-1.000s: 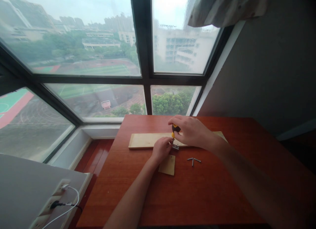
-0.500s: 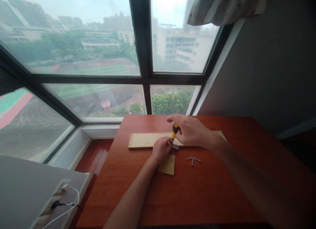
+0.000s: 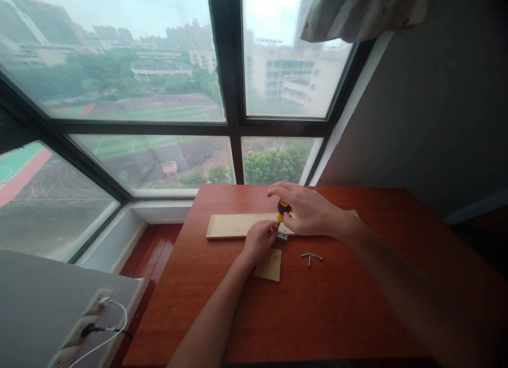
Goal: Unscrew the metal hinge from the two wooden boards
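A long pale wooden board (image 3: 228, 226) lies across the table. At its near edge sits a small metal bracket or hinge (image 3: 282, 236). My right hand (image 3: 311, 209) is closed round a yellow and black screwdriver (image 3: 283, 207), which points down, slightly tilted, at the bracket. Beside the screwdriver's tip, my left hand (image 3: 260, 238) pinches with its fingertips; what lies between them is too small to make out. Just below my left hand rests a small square wooden piece (image 3: 269, 266) with a hole near its top edge. Part of the board is hidden behind my right hand.
Several loose screws (image 3: 310, 258) lie on the reddish-brown table (image 3: 317, 315), right of the small wooden piece. Large windows (image 3: 159, 127) rise beyond the far edge. Wall sockets with plugged-in cables (image 3: 88, 330) are at the lower left.
The fingers of my right hand have shifted slightly on the screwdriver's handle. My left hand, the board and the screws are in the same places.
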{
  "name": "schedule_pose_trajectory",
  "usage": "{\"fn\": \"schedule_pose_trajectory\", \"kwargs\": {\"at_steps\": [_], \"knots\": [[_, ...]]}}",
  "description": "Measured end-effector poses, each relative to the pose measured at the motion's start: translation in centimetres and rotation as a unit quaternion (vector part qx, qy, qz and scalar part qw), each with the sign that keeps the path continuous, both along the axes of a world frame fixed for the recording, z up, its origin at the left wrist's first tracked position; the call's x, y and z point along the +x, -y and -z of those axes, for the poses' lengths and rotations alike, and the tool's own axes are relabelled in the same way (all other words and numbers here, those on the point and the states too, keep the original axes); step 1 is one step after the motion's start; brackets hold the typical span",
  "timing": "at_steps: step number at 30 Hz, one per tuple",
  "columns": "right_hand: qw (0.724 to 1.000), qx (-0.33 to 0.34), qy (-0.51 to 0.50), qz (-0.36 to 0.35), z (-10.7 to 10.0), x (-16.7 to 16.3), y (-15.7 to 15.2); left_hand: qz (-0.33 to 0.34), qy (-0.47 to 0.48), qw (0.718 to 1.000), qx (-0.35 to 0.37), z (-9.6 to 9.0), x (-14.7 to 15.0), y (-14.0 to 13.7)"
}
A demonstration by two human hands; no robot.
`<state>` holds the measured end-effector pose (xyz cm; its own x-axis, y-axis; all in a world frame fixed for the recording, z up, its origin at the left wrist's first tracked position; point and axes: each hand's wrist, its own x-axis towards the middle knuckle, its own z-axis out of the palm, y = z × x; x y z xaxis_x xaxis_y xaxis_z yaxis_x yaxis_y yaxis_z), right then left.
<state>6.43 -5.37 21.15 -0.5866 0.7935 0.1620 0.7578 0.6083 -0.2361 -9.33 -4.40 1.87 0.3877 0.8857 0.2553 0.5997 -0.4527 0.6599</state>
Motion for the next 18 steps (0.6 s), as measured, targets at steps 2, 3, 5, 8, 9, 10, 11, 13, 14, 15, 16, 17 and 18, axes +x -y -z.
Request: {"fn": "schedule_pose_trajectory", "kwargs": {"at_steps": [2,3,5,8,9,10,11,13,14,15,16,17,18], "knots": [[0.998,0.018,0.018,0.052,0.2,-0.2,-0.1,0.001,0.004,1.000,0.005,0.0,0.0,0.0],[0.996,0.024,0.032,0.078,0.4,-0.3,-0.2,0.001,0.005,1.000,0.007,0.0,0.0,0.0],[0.993,0.027,0.048,0.103,0.6,-0.5,-0.4,0.003,0.004,1.000,0.011,0.1,0.0,0.0],[0.996,0.029,0.037,0.073,0.5,-0.3,-0.5,0.008,-0.003,1.000,0.010,0.0,0.1,0.0],[0.998,0.028,0.028,0.057,0.3,-0.2,-0.5,0.009,-0.004,1.000,0.009,0.0,0.0,0.0],[0.999,0.026,0.017,0.044,0.1,0.0,-0.5,0.009,-0.005,1.000,0.009,0.0,0.0,0.0],[0.999,0.023,0.005,0.033,-0.2,0.3,-0.4,0.008,-0.006,1.000,0.009,0.0,0.0,0.0],[0.999,0.022,-0.021,0.032,-0.6,0.8,-0.3,0.003,-0.008,1.000,0.011,0.0,0.0,0.1],[0.998,0.023,-0.033,0.039,-0.8,1.1,-0.2,-0.001,-0.010,1.000,0.012,0.1,0.1,0.1],[0.998,0.024,-0.041,0.047,-0.8,1.4,0.0,-0.004,-0.012,1.000,0.012,0.1,0.1,0.1],[0.997,0.025,-0.049,0.055,-0.8,1.8,0.1,-0.006,-0.015,1.000,0.013,0.1,0.1,0.2],[0.996,0.025,-0.055,0.062,-0.7,2.2,0.2,-0.007,-0.015,1.000,0.014,0.2,0.2,0.2],[0.995,0.025,-0.063,0.070,-0.6,2.6,0.4,-0.009,-0.011,1.000,0.015,0.2,0.3,0.3]]}}
